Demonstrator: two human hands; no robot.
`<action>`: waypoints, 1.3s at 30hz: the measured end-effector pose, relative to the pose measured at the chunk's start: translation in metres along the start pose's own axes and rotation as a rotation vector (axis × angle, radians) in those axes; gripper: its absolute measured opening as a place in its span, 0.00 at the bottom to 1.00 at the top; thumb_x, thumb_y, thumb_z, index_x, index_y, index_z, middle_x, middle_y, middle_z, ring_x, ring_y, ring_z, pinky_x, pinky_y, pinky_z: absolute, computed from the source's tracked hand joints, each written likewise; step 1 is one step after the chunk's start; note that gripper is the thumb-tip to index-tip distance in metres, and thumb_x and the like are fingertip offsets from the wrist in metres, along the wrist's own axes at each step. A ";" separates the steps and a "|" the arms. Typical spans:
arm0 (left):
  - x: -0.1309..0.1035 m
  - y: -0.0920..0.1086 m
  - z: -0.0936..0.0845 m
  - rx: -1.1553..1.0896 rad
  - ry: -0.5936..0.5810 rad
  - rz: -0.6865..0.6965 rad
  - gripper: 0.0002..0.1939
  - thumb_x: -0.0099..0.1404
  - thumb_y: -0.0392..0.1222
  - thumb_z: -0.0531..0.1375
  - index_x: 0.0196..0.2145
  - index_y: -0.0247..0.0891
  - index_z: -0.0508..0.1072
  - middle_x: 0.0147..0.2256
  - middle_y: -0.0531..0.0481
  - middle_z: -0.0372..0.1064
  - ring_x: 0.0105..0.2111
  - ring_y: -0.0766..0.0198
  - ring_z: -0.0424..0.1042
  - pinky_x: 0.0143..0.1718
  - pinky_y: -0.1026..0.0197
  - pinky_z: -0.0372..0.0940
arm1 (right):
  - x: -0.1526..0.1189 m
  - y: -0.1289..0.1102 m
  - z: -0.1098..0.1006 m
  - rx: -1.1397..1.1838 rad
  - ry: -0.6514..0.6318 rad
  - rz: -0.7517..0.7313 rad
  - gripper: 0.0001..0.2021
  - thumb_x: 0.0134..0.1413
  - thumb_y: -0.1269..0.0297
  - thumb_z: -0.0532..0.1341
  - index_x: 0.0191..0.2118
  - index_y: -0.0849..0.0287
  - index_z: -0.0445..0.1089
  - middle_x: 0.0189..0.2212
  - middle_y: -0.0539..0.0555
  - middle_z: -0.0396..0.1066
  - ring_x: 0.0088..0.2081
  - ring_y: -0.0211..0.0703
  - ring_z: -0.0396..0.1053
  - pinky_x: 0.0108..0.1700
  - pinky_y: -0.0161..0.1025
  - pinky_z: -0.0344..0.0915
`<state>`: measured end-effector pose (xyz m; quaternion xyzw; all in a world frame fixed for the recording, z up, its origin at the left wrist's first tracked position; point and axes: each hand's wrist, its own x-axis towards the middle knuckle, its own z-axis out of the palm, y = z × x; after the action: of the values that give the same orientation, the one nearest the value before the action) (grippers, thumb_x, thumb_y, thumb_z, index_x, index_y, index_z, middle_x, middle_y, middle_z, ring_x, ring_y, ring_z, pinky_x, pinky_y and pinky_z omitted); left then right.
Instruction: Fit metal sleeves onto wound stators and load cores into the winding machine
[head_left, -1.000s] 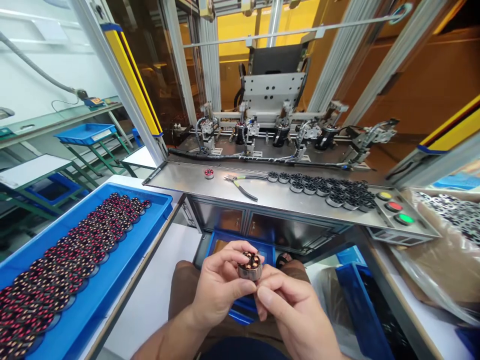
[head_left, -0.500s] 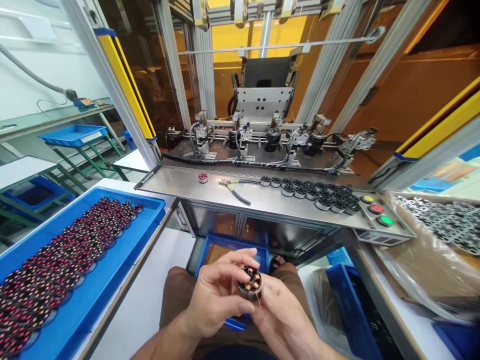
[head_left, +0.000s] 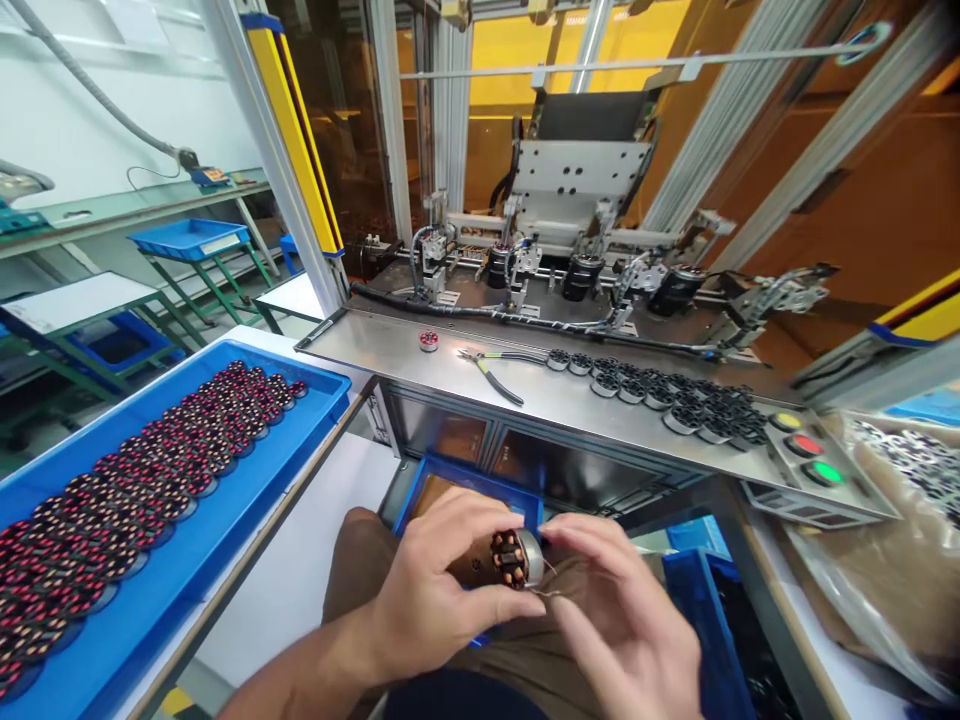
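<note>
My left hand (head_left: pixel 450 580) is closed on a wound motor stator (head_left: pixel 512 560), a short ring with copper coils, gripped by its rim between thumb and fingers above my lap. Its coil face is turned toward the left and its metallic rim toward the right. Thin loose wire ends (head_left: pixel 551 592) stick out from its right side. My right hand (head_left: pixel 622 600) is just right of the stator, thumb and fingertips apart, with the thumb tip close to the wire ends. Whether it touches them is unclear.
A blue tray (head_left: pixel 247 490) of wound stators stands at left. On the metal ledge lie a red-topped stator (head_left: pixel 428 341), cutting pliers (head_left: pixel 491 372) and several black cores (head_left: pixel 667 390). Buttons (head_left: pixel 806 445) sit at right. Behind is a winding machine (head_left: pixel 581 190); a blue bin (head_left: pixel 469 470) is below.
My right hand has moved off the stator to its right side. The stator has been tipped, its coil face now turned left. The view has swung slightly left.
</note>
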<state>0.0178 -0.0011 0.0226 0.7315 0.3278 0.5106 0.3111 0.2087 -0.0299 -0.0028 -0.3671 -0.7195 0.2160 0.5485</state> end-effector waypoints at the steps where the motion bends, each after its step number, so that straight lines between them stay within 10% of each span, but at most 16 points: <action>1: 0.001 0.000 -0.002 0.078 0.018 0.062 0.24 0.51 0.41 0.74 0.45 0.37 0.76 0.39 0.44 0.78 0.40 0.58 0.74 0.44 0.58 0.70 | 0.001 -0.001 -0.006 0.003 -0.004 0.005 0.17 0.59 0.75 0.58 0.54 0.60 0.65 0.47 0.63 0.67 0.50 0.51 0.67 0.48 0.47 0.70; 6: 0.001 0.000 -0.006 0.371 0.063 0.244 0.23 0.54 0.38 0.72 0.47 0.38 0.73 0.39 0.44 0.77 0.39 0.58 0.72 0.43 0.56 0.70 | 0.008 -0.009 -0.010 -0.160 -0.013 -0.089 0.11 0.56 0.65 0.67 0.42 0.59 0.68 0.54 0.64 0.61 0.53 0.54 0.63 0.53 0.50 0.63; 13: -0.005 -0.003 -0.011 0.492 0.028 0.292 0.20 0.58 0.29 0.67 0.48 0.38 0.72 0.42 0.44 0.77 0.41 0.58 0.70 0.44 0.56 0.71 | 0.018 -0.017 0.009 -0.132 -0.093 0.007 0.06 0.59 0.75 0.60 0.34 0.57 0.70 0.55 0.58 0.64 0.54 0.47 0.66 0.50 0.44 0.65; 28: -0.011 0.003 -0.023 -0.040 -0.118 0.090 0.27 0.54 0.28 0.69 0.51 0.42 0.72 0.46 0.43 0.78 0.45 0.59 0.79 0.46 0.63 0.74 | 0.048 -0.008 -0.029 -0.081 -0.330 0.120 0.07 0.62 0.69 0.60 0.31 0.57 0.71 0.45 0.57 0.71 0.43 0.44 0.71 0.45 0.40 0.70; 34: -0.010 0.005 -0.019 0.099 -0.076 0.153 0.23 0.55 0.25 0.67 0.49 0.37 0.73 0.47 0.41 0.77 0.45 0.61 0.78 0.49 0.66 0.72 | 0.040 -0.024 -0.026 -0.151 -0.261 -0.050 0.14 0.60 0.52 0.63 0.43 0.58 0.70 0.55 0.66 0.65 0.56 0.58 0.66 0.55 0.53 0.68; 39: -0.009 0.008 -0.015 0.141 -0.052 0.160 0.24 0.55 0.24 0.65 0.49 0.38 0.73 0.46 0.41 0.77 0.45 0.61 0.78 0.49 0.65 0.72 | 0.044 -0.033 -0.017 -0.270 -0.299 -0.183 0.05 0.58 0.75 0.59 0.34 0.59 0.70 0.53 0.64 0.67 0.58 0.53 0.65 0.56 0.50 0.68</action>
<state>0.0028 -0.0110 0.0277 0.7884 0.2953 0.4903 0.2255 0.2099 -0.0187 0.0539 -0.3344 -0.8456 0.1191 0.3987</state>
